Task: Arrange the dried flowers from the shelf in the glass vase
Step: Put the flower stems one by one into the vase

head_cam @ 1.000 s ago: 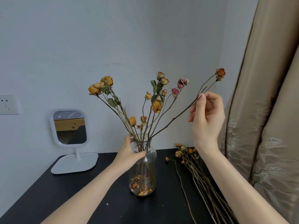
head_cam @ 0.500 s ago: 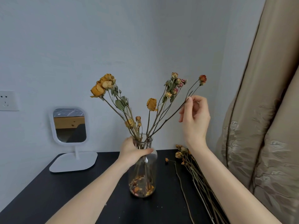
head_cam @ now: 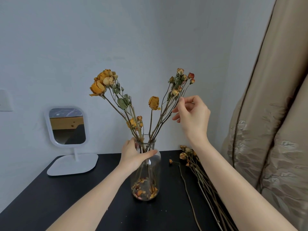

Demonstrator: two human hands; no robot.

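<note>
Here, black table (head_cam: 80,199), grey wall (head_cam: 150,39); left hand (head_cam: 133,155) grips glass vase (head_cam: 150,174); right hand (head_cam: 194,117) at stems (head_cam: 163,112), grip unclear.

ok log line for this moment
left hand: grips clear glass vase | right hand: pinches thin dried rose stem in vase | loose dried stems: on black table

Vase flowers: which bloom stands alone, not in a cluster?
The drooping yellow rose in the middle; large yellow blooms cluster left of it, small buds right, beside the right hand.
</note>
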